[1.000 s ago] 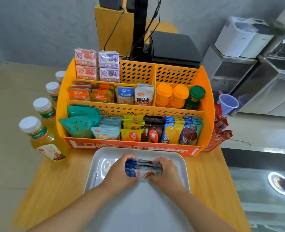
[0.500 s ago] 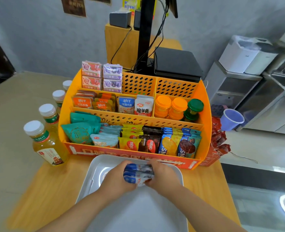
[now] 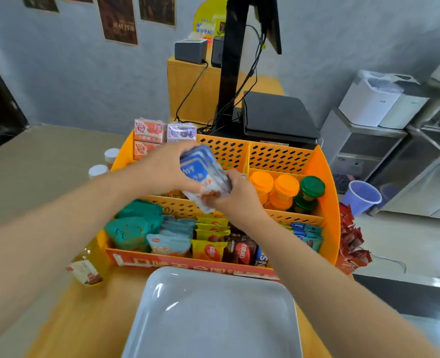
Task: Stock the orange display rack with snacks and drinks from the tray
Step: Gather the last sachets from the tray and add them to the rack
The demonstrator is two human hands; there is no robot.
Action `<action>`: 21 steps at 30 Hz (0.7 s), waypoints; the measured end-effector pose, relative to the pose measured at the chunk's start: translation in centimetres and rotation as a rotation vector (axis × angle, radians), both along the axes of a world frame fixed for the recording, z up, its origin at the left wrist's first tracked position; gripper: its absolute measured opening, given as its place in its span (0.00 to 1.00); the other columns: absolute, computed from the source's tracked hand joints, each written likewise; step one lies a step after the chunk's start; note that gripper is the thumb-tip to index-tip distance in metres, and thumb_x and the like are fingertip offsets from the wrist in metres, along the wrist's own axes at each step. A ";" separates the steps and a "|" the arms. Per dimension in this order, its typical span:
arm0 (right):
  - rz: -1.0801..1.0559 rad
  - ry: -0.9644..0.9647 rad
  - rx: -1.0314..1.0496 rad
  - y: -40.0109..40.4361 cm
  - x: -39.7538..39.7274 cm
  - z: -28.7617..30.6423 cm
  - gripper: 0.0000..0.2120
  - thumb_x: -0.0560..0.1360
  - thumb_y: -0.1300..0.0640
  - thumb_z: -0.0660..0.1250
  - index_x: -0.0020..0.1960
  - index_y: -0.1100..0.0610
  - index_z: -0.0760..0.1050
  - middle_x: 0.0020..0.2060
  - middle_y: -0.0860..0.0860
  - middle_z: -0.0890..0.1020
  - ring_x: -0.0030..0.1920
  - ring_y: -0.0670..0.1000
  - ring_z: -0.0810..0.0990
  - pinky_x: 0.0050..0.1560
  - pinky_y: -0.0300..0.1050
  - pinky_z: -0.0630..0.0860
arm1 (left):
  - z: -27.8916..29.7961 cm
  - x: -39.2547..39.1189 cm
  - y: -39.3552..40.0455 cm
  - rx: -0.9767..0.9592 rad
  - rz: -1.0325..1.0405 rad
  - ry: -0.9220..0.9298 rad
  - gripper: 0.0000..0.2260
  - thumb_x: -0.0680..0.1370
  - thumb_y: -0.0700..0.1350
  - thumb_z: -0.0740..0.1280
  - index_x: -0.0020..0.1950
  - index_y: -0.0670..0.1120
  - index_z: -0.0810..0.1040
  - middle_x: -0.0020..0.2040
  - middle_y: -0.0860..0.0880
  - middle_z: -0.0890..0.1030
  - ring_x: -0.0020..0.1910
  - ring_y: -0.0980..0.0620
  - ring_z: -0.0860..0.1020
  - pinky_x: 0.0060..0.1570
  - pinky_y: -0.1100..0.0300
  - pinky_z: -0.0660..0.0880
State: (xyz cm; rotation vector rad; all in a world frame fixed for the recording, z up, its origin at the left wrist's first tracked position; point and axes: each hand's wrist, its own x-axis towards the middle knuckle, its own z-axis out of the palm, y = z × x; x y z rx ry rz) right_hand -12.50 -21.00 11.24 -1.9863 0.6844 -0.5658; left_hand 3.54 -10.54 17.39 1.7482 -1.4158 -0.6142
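Squaring a stack of blue-and-white snack packets (image 3: pixel 204 177) between left hand (image 3: pixel 166 167) and right hand (image 3: pixel 235 193), both gripping, above the orange rack's (image 3: pixel 326 182) middle tier for slotting in

"nabati" on yellow wafer packet (image 3: pixel 209 251) and brown wafer packet (image 3: pixel 240 251).

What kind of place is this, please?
Probably a small shop or café counter: an orange display rack full of packaged snacks and drinks stands by a point-of-sale terminal, with steel kitchen units behind.
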 end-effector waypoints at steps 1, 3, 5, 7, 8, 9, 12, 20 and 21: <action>0.016 0.037 -0.025 -0.5 0.7 0.5 0.17 0.67 0.56 0.78 0.46 0.48 0.70 0.38 0.44 0.79 0.34 0.36 0.77 0.28 0.31 0.72 | 0.5 0.9 -0.8 0.016 0.001 -0.051 0.24 0.62 0.45 0.81 0.52 0.60 0.75 0.45 0.60 0.83 0.43 0.61 0.82 0.37 0.67 0.78; 0.000 0.113 -0.081 -1.5 1.6 0.9 0.19 0.68 0.52 0.77 0.54 0.50 0.71 0.44 0.45 0.80 0.39 0.40 0.79 0.34 0.39 0.79 | 0.8 2.5 -2.3 0.058 -0.005 -0.162 0.24 0.63 0.47 0.81 0.54 0.55 0.75 0.45 0.55 0.83 0.41 0.59 0.82 0.36 0.59 0.81; -0.105 0.125 -0.147 -2.3 1.5 0.8 0.23 0.70 0.49 0.75 0.61 0.49 0.71 0.49 0.44 0.80 0.44 0.42 0.80 0.39 0.45 0.81 | 0.7 3.7 -3.6 0.100 -0.007 -0.246 0.27 0.63 0.49 0.80 0.58 0.49 0.74 0.46 0.53 0.82 0.40 0.58 0.81 0.37 0.57 0.81; -0.228 0.077 -0.179 -3.1 0.6 0.4 0.20 0.72 0.50 0.72 0.62 0.47 0.71 0.47 0.41 0.79 0.44 0.40 0.78 0.37 0.39 0.78 | 0.5 4.8 -4.7 0.119 -0.013 -0.286 0.28 0.63 0.49 0.80 0.59 0.50 0.73 0.47 0.53 0.81 0.42 0.57 0.81 0.39 0.56 0.82; -0.272 0.056 -0.172 -3.4 0.1 0.1 0.17 0.73 0.51 0.71 0.61 0.47 0.72 0.46 0.40 0.79 0.44 0.39 0.78 0.37 0.36 0.75 | 0.5 5.2 -5.1 0.125 -0.016 -0.304 0.28 0.63 0.49 0.80 0.58 0.51 0.73 0.47 0.53 0.81 0.43 0.57 0.81 0.40 0.55 0.82; -0.303 0.045 -0.153 -3.7 -0.4 -0.3 0.15 0.74 0.53 0.70 0.59 0.46 0.73 0.45 0.40 0.79 0.44 0.39 0.77 0.38 0.35 0.74 | 0.6 5.6 -5.6 0.131 -0.020 -0.317 0.27 0.63 0.49 0.80 0.57 0.51 0.73 0.47 0.53 0.81 0.43 0.56 0.81 0.41 0.54 0.82; -0.370 0.011 -0.115 -4.2 -1.6 -1.2 0.10 0.76 0.55 0.69 0.54 0.44 0.74 0.44 0.40 0.79 0.45 0.37 0.77 0.40 0.32 0.71 | 0.8 6.3 -6.7 0.168 -0.083 -0.421 0.24 0.62 0.51 0.80 0.53 0.53 0.72 0.44 0.54 0.80 0.40 0.56 0.80 0.37 0.54 0.80; -0.371 0.054 -0.163 -3.5 -0.7 -2.1 0.06 0.77 0.55 0.67 0.50 0.44 0.76 0.40 0.39 0.80 0.42 0.37 0.78 0.37 0.32 0.72 | -1.1 5.6 -8.1 0.296 -0.264 -0.708 0.21 0.64 0.56 0.76 0.48 0.55 0.69 0.36 0.53 0.77 0.31 0.57 0.75 0.27 0.60 0.67; -0.363 0.087 -0.185 -3.3 -0.3 -2.2 0.06 0.76 0.56 0.67 0.50 0.45 0.77 0.40 0.39 0.79 0.41 0.38 0.78 0.37 0.34 0.74 | -1.6 5.4 -8.2 0.301 -0.263 -0.749 0.22 0.64 0.56 0.76 0.49 0.55 0.68 0.36 0.54 0.76 0.32 0.56 0.75 0.27 0.60 0.67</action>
